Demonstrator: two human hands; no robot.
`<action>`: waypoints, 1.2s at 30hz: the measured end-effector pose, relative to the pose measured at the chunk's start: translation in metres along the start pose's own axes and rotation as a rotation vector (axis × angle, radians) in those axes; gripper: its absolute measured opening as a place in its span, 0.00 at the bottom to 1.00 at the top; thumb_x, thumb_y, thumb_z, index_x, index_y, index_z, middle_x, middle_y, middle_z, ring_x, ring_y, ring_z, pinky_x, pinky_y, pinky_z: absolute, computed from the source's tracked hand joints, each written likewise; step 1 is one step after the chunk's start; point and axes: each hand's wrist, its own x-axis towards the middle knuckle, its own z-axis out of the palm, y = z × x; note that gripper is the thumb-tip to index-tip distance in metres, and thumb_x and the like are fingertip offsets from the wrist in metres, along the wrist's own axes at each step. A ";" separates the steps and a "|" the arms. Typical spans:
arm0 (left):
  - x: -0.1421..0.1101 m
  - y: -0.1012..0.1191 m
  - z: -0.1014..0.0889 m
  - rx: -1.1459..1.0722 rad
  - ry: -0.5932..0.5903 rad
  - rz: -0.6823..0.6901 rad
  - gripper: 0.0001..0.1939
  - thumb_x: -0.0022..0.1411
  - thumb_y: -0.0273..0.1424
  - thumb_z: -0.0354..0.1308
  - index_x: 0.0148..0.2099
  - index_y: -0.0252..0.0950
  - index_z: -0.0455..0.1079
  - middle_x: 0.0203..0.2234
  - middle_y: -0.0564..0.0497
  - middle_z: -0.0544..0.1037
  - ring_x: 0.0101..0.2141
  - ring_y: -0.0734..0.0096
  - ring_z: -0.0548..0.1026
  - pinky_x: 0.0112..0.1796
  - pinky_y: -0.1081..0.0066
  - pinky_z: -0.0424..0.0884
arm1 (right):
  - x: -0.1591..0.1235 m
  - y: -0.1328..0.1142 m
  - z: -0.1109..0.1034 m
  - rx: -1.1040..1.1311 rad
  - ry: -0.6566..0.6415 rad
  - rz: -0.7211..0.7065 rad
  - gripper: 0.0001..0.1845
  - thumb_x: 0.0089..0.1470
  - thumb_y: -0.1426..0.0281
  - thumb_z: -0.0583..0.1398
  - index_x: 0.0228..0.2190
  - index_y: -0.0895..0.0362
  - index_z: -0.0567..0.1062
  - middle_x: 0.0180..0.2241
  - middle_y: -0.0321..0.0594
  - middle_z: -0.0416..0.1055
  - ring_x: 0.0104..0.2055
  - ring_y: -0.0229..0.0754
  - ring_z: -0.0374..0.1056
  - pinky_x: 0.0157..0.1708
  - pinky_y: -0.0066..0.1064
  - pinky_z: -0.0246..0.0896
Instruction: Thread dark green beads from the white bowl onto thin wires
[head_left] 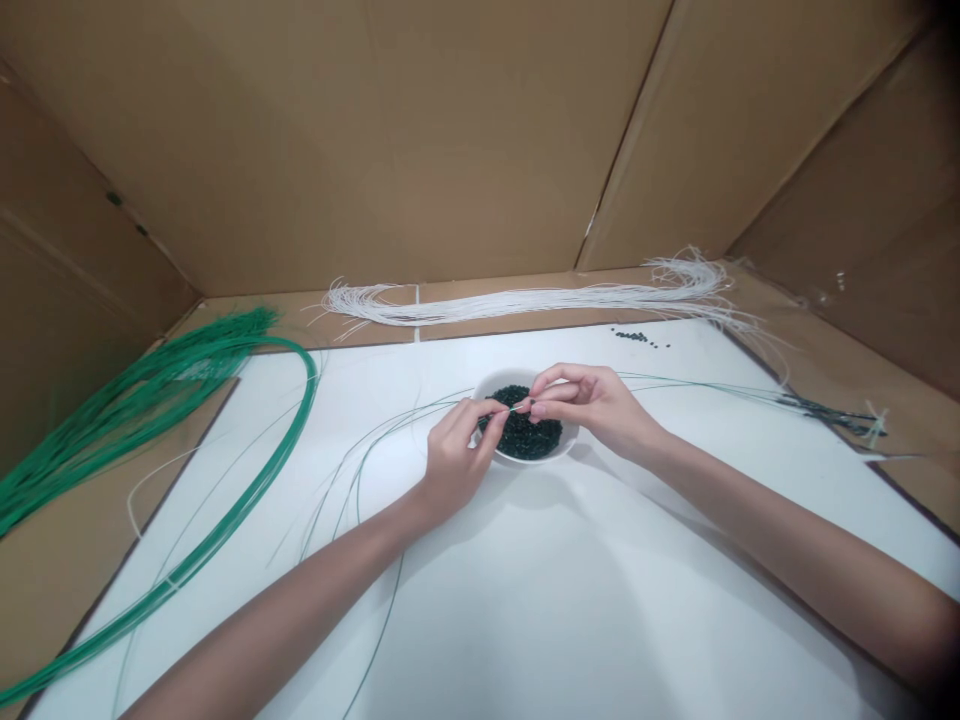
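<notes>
My left hand [459,448] is closed in a pinch on a thin green strand [514,408], whose tip shows between my two hands. Opposite it, my right hand [596,405] pinches what looks like a small dark bead [532,403] against the strand's end. Whether the strand passes through the bead is too small to tell. Both hands are over a white bowl [527,461] holding many dark green beads [529,435]. Long loose green strands [358,470] trail from behind my left hand across the white board.
A green strand bundle [150,390] and a curved green coil [292,420] lie left. White strands [517,302] stretch along the back. Loose beads [631,336] lie back right, near tied green strands with dark ends [832,412]. Cardboard walls [420,150] enclose the white board [525,600].
</notes>
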 end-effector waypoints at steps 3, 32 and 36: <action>0.000 -0.001 0.000 0.004 0.002 -0.002 0.03 0.57 0.23 0.53 0.34 0.34 0.66 0.23 0.54 0.72 0.20 0.81 0.63 0.22 0.79 0.61 | 0.000 0.001 -0.001 -0.008 -0.015 -0.005 0.12 0.39 0.67 0.65 0.28 0.58 0.72 0.28 0.40 0.77 0.34 0.40 0.73 0.41 0.32 0.64; 0.003 0.006 -0.004 -0.037 -0.066 -0.015 0.02 0.58 0.24 0.53 0.34 0.35 0.66 0.25 0.52 0.74 0.25 0.79 0.69 0.24 0.77 0.63 | -0.002 -0.002 0.001 -0.110 0.045 -0.062 0.09 0.34 0.66 0.67 0.23 0.58 0.77 0.26 0.38 0.75 0.30 0.39 0.70 0.34 0.31 0.65; 0.002 0.006 -0.004 -0.037 -0.072 -0.019 0.02 0.58 0.24 0.53 0.34 0.35 0.66 0.26 0.52 0.74 0.25 0.78 0.69 0.24 0.77 0.63 | -0.002 -0.002 0.002 -0.135 0.049 -0.050 0.11 0.34 0.65 0.67 0.23 0.58 0.77 0.26 0.39 0.75 0.30 0.41 0.70 0.34 0.33 0.65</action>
